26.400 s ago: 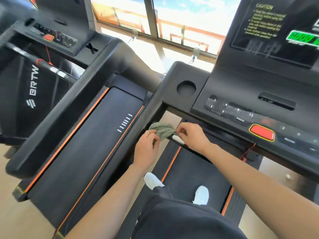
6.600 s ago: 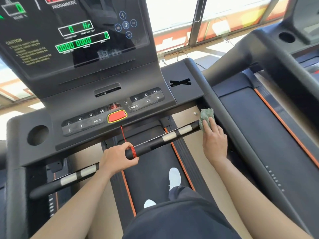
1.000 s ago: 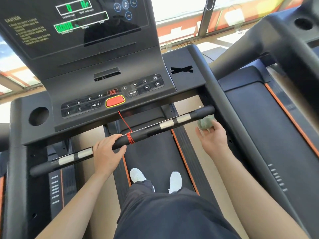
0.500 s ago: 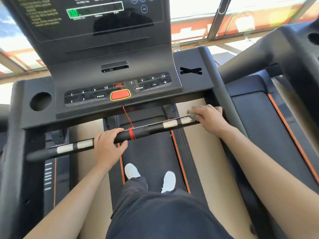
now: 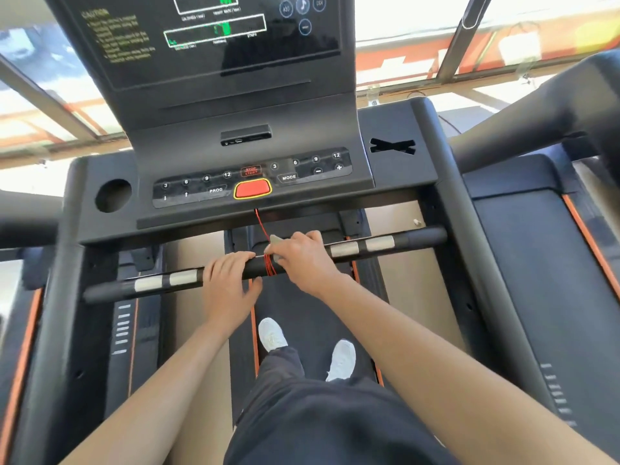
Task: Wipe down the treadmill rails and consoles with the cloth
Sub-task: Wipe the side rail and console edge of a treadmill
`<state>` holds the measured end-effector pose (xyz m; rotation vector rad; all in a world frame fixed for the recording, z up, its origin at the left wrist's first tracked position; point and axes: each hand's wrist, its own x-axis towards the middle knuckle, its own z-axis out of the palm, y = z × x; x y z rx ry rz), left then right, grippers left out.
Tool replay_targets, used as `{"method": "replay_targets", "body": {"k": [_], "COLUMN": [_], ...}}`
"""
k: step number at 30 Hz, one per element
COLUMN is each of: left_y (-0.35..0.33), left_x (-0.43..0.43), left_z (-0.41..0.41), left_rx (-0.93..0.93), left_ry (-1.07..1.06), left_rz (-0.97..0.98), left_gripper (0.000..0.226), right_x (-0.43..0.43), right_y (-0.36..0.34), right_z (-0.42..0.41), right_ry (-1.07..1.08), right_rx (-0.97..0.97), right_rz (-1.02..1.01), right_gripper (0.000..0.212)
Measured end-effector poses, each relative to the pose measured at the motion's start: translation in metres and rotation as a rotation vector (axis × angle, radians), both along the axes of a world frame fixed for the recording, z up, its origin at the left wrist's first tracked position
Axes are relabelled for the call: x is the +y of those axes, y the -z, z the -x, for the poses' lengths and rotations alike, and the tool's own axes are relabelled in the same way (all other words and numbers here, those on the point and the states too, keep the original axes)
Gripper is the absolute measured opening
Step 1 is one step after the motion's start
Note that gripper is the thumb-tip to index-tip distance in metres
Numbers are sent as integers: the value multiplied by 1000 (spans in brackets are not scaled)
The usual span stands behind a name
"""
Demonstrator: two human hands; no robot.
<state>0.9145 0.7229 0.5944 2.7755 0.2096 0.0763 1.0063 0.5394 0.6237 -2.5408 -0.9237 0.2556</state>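
Our left hand (image 5: 231, 286) grips the bar (image 5: 416, 237); our right hand (image 5: 303, 261) holds the cloth (image 5: 277, 240) on it beside the red cord (image 5: 269, 265).

Two hands: left hand (image 5: 231, 290), right hand (image 5: 302, 263). One cloth (image 5: 275, 241). One crossbar (image 5: 419, 238), four silver plates (image 5: 345, 249). One console (image 5: 235, 105), one red button (image 5: 252, 188), one round holder (image 5: 113, 195). Two white shoes (image 5: 272, 333).
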Motion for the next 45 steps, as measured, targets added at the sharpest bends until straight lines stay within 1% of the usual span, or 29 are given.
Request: {"method": "replay_targets", "body": {"k": [3, 4, 8, 10, 13, 14, 16, 20, 21, 23, 25, 27, 30, 33, 36, 38, 40, 42, 45], "left_y": [-3, -4, -9, -12, -22, -25, -33, -52, -57, -67, -75, -83, -91, -93, -93, -93, -92, -92, -98], "left_x": [-11, -16, -36, -44, -66, -74, -93, -133, -145, -166, -186, -204, -225, -232, -229, -225, -222, -220, -218], "left_z": [1, 1, 0, 0, -2, -3, -9, -30, -37, -49, -62, -74, -93, -114, -135, -146, -157, -169, -188], "left_rx": [-3, -3, 9, 29, 29, 22, 14, -6, 12, 98, 204, 269, 339, 363, 441, 479, 486, 476, 487], "left_ry": [-63, -89, -156, -158, -98, -76, -34, 134, 186, 263, 323, 407, 492, 475, 409, 382, 379, 420, 585], "left_rz": [4, 6, -4, 15, 70, 84, 123, 297, 345, 451, 564, 657, 730, 827, 1006, 1082, 1122, 1164, 1155], "left_gripper": [45, 46, 52, 54, 53, 52, 48, 39, 36, 32, 34, 38, 44, 34, 17, 9, 10, 8, 6], "right_x": [-33, -47, -110, -137, -173, -182, -196, -213, -216, -224, -229, -233, -237, -241, -244, -242, -239, -235, -229], "right_y": [6, 9, 15, 18, 15, 14, 9, -6, -9, -14, -24, -40, -54, -58, -62, -68, -74, -79, -90], "right_z": [0, 1, 10, 12, 12, 13, 18, 29, 31, 33, 35, 35, 31, 25, 15, 7, -2, -13, -30], "right_ry": [31, 51, 187, 265, 394, 431, 513, 784, 853, 944, 965, 938, 896, 901, 918, 915, 898, 877, 871], "right_rx": [-37, -77, -247, -330, -353, -331, -201, 222, 310, 456, 552, 662, 810, 859, 862, 862, 833, 782, 694], "right_rz": [-54, -70, -120, -179, -149, -138, -137, -256, -326, -532, -712, -886, -1083, -1144, -1153, -1140, -1079, -1006, -917], "right_gripper": [32, 31, 36, 36, 32, 30, 23, 19, 14, 3, 10, 10, 16, 25, 30, 22, 16, 20, 35]}}
